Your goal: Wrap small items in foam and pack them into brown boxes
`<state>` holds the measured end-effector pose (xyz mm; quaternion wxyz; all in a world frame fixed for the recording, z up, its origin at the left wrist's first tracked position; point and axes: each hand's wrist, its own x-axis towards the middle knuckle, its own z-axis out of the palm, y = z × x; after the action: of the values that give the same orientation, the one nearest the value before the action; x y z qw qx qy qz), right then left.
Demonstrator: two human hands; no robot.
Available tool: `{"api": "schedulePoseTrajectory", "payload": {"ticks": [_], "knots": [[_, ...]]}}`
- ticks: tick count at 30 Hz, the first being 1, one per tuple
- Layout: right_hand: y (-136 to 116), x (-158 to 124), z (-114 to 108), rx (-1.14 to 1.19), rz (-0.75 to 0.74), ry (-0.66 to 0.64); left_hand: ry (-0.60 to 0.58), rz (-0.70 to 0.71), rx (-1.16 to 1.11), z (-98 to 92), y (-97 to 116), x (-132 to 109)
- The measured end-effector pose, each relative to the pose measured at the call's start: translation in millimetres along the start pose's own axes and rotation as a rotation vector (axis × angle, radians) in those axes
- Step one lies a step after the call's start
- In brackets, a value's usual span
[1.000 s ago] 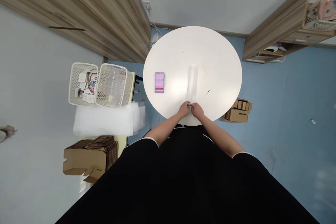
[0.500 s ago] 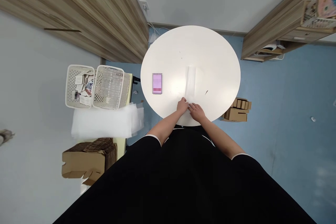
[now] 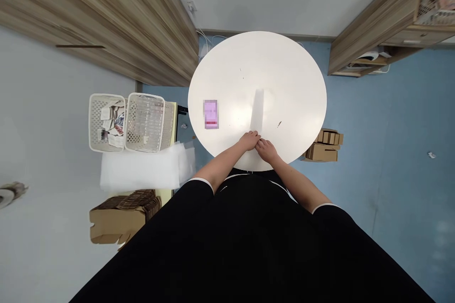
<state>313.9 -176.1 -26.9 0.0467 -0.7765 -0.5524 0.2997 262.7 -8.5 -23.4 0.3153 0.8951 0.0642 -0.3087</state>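
Clear sleeve [image 3: 258, 109] lies flat on the table [image 3: 295, 75], long axis pointing away from the person. Left hand [image 3: 248, 140] and right hand [image 3: 266, 149] meet at its near end, fingers pinching the film. Risk: uneven pull by the 2 hands could crease it, or the slick film could slip free.

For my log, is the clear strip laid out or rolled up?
Laid out: the clear strip lies straight along the table, no roll visible.

The round white tabletop [image 3: 284, 71] is plain and glossy, with a few tiny dark specks. On it, the long translucent plastic strip [image 3: 258, 106] shows pale grey. The small rectangular pink card [image 3: 210, 114] has a red band low down. The floor [image 3: 391, 118] is light blue, the perforated plastic baskets [image 3: 106, 123] are white, and the black short sleeve [image 3: 194, 194] is white-edged.
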Motion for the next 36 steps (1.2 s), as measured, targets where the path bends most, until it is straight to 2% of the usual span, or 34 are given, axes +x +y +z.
{"api": "schedulePoseTrajectory", "payload": {"ticks": [6, 13, 20, 23, 27, 31, 34, 36], "knots": [[2, 6, -33, 0.05, 0.016, -0.064, -0.075, -0.04, 0.08, -22.1, 2, 9], [26, 36, -85, 0.255, 0.099, -0.28, -0.062, -0.092, 0.074, -52.4, -12, 25], [50, 68, -112, 0.432, 0.251, -0.416, -0.083, -0.119, -0.067, -69.5, -25, 43], [54, 79, -117, 0.465, 0.319, -0.434, -0.099, -0.129, -0.163, -75.9, -33, 43], [55, 90, -118, 0.468, 0.383, -0.389, -0.048, -0.095, -0.269, -77.7, -43, 33], [55, 99, -109, 0.482, 0.348, -0.308, 0.016, -0.077, -0.182, -66.7, -40, 27], [52, 97, -98, 0.428, 0.35, -0.235, 0.07, -0.149, -0.117, -57.1, -32, 31], [45, 90, -90, 0.356, 0.409, -0.13, 0.103, -0.193, -0.1, -53.6, -27, 34]]}}
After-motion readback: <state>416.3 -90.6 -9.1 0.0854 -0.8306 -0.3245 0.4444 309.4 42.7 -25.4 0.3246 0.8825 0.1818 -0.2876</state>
